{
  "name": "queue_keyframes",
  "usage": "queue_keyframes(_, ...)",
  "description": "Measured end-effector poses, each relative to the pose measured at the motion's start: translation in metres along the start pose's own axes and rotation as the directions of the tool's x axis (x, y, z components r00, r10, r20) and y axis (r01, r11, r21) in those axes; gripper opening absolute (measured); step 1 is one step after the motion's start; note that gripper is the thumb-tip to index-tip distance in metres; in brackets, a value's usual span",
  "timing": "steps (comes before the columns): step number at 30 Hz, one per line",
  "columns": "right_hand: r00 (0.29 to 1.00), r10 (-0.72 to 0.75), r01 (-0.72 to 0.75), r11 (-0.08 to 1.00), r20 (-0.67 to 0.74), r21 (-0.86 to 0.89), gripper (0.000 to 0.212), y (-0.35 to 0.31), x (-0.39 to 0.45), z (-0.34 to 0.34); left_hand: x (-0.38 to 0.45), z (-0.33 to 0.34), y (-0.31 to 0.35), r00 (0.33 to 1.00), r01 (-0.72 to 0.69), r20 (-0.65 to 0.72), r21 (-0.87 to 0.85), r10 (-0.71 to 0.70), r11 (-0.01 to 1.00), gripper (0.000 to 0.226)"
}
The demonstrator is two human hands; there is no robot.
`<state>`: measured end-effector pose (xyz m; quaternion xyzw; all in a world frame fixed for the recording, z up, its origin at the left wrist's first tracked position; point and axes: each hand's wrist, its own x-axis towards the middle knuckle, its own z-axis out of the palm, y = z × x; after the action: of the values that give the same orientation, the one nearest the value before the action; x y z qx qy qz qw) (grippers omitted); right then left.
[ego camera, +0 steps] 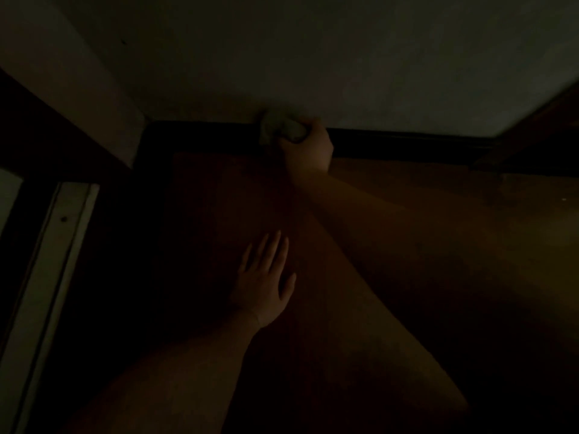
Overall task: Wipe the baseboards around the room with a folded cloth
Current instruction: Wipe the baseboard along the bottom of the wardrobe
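The room is very dark, so only the large shapes are clear. The right hand [308,148] is stretched far forward, and its fingers are curled around a pale cloth [279,130]. The cloth is bunched in the grip and sticks out to the left of the knuckles. It touches the dark baseboard [407,142] at the place where the baseboard meets the light wall [313,57] above the hand. The baseboard runs as a black strip to both sides of this hand, and to the left it reaches a corner [144,123] where a second wall comes in.

The left hand [264,281] is nearer to the person and lower in the view, well apart from the cloth. It lies flat on the brown floor [423,245], palm down, with the fingers straight and a little spread, pointing toward the wall. It holds nothing. Both forearms are bare, and the right forearm passes just beside the left hand on its right side.

Far to the left of the left hand there is a pale frame [47,277] that runs at an angle; I cannot tell if it belongs to a door or a window. To the right of the right hand, a dark slanted shape [539,136] meets the baseboard, too dark to identify.
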<state>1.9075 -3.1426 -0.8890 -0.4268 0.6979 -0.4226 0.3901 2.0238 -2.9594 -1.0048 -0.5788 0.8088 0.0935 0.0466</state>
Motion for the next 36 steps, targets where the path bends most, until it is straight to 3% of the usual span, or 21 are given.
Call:
queue_keyframes(6, 0.995, -0.058, 0.04, 0.979, -0.083, -0.202, 0.043, 0.041, 0.028, -0.11, 0.001, -0.003, 0.001, 1.0, -0.011, 0.018, -0.034, 0.011, 0.999, 0.069)
queue_keyframes(11, 0.973, -0.058, -0.015, 0.949, -0.222, -0.314, 0.039, 0.067, 0.045, -0.199, 0.001, -0.01, 0.003, 0.999, -0.015, 0.032, -0.042, 0.016, 0.999, 0.07)
queue_keyframes(18, 0.905, -0.029, -0.097, 0.957, -0.425, -0.272, 0.042, 0.095, 0.053, -0.27, 0.002, -0.01, 0.004, 1.0, -0.013, 0.012, -0.065, 0.014, 0.998, 0.071)
queue_keyframes(22, 0.829, 0.071, -0.235, 0.944, -0.554, -0.231, 0.042, 0.104, 0.061, -0.301, 0.002, -0.015, 0.006, 0.999, -0.006, 0.033, -0.104, 0.009, 0.995, 0.073)
queue_keyframes(27, 0.753, 0.102, -0.309, 0.927, -0.65, -0.213, 0.046, 0.115, 0.056, -0.294, 0.002, -0.019, 0.007, 0.998, 0.001, 0.06, -0.095, 0.005, 0.996, 0.079)
queue_keyframes(32, 0.829, 0.118, -0.299, 0.92, -0.547, -0.255, 0.048, 0.11, 0.056, -0.232, 0.002, -0.017, 0.006, 0.997, 0.009, 0.08, -0.081, -0.002, 0.997, 0.076)
queue_keyframes(36, 0.859, 0.141, -0.244, 0.958, -0.492, -0.151, 0.055, 0.087, 0.034, -0.145, 0.002, -0.021, 0.007, 0.995, 0.013, 0.101, -0.081, -0.005, 0.997, 0.074)
